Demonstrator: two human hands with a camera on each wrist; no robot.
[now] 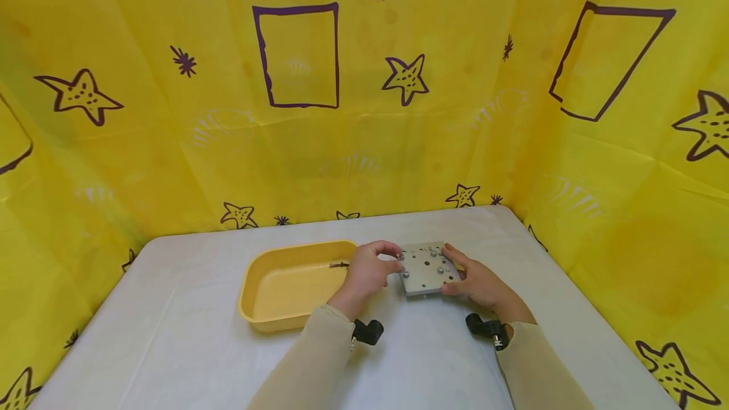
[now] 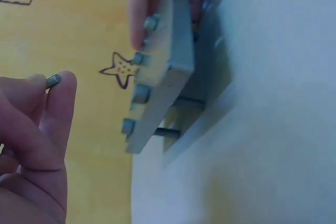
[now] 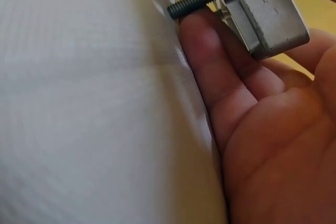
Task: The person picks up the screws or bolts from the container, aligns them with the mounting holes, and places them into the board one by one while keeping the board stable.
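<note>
A square grey metal plate (image 1: pixel 420 280) with several drilled holes is held over the table by my right hand (image 1: pixel 483 283), which grips its right side. Bolts stand in the plate, their heads (image 2: pixel 140 94) on the upper face. Below it their threaded shanks stick out, and one threaded shank (image 3: pixel 195 2) shows close to a right fingertip. My left hand (image 1: pixel 364 276) is at the plate's left edge in the head view. Its thumb and finger pinch a small metal pin (image 2: pixel 53 81), mostly hidden by the fingertips.
A yellow plastic tray (image 1: pixel 250 290) stands left of the plate, partly behind the left hand. Thin dark pieces (image 1: pixel 338 265) lie in it near its right end. Yellow patterned sheets (image 1: pixel 353 138) hang round the back and sides of the white table (image 1: pixel 193 359).
</note>
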